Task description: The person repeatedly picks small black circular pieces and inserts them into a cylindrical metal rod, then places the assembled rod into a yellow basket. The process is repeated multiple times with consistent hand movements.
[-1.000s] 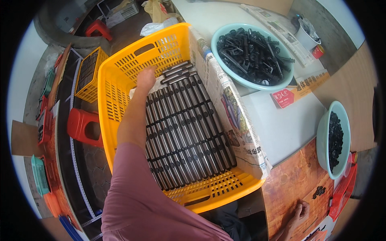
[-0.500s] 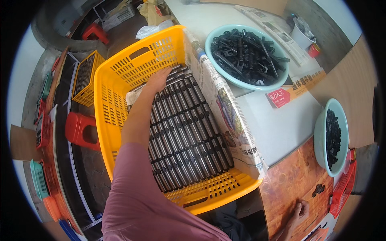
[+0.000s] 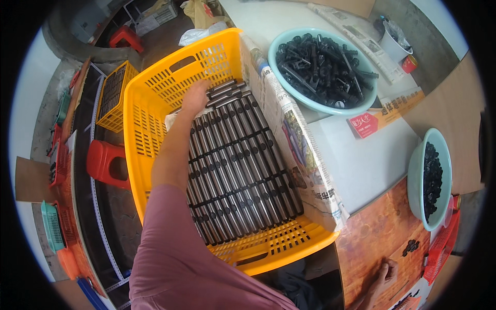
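Two bare hands show: the left hand (image 3: 194, 98) at upper centre, the right hand (image 3: 383, 279) at lower right. Slotted yellow plastic crates number two: a large crate (image 3: 313, 246) at centre, a smaller crate (image 3: 112, 123) at upper left. There are two round pale-blue plastic basins (image 3: 416, 181) on the right, two red plastic stools (image 3: 98, 161) on the left, and dozens of silver-and-black metal rods (image 3: 225, 163), too tightly packed to count exactly.

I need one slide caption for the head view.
Left hand in a yellow crate near rows of metal tubes; right hand at a brown board.
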The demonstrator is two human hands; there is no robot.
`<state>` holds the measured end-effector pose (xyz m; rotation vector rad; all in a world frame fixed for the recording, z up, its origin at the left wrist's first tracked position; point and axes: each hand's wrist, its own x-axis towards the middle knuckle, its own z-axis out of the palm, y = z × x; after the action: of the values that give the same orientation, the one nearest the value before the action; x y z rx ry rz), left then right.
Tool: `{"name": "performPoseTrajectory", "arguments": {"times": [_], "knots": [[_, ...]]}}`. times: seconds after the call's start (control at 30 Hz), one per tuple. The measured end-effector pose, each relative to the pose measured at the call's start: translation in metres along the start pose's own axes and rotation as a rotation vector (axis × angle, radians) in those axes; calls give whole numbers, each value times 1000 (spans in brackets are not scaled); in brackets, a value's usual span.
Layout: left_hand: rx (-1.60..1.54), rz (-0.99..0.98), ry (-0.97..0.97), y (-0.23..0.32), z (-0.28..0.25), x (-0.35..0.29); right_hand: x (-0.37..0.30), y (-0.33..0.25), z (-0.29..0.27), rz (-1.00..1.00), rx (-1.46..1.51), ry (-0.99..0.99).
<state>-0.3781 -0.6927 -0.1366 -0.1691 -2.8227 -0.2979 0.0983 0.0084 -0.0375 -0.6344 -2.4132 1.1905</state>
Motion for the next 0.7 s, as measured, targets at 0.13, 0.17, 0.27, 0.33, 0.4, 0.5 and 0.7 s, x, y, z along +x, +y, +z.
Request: {"name": "performPoseTrajectory", "arguments": {"times": [0.13, 0.17, 0.27, 0.33, 0.4, 0.5, 0.7], "knots": [[46, -111, 46, -24, -16, -15, 0, 5, -3, 34, 26, -1], [56, -123, 20, -34, -13, -19, 0, 7, -4, 35, 19, -1], [25, -66, -62, -28, -5, -21, 0, 4, -2, 17, 19, 5], [-21, 50, -72, -17, 2, -20, 1, 1, -4, 34, -2, -19], [-74, 223, -31, -9, 8, -9, 1, -1, -4, 19, -31, -21], [20, 117, -237, 4, 7, -3, 1, -6, -1, -1, -75, -2], [78, 9, -332, -1, 4, -7, 1, -2, -2, 23, -62, 16]]}}
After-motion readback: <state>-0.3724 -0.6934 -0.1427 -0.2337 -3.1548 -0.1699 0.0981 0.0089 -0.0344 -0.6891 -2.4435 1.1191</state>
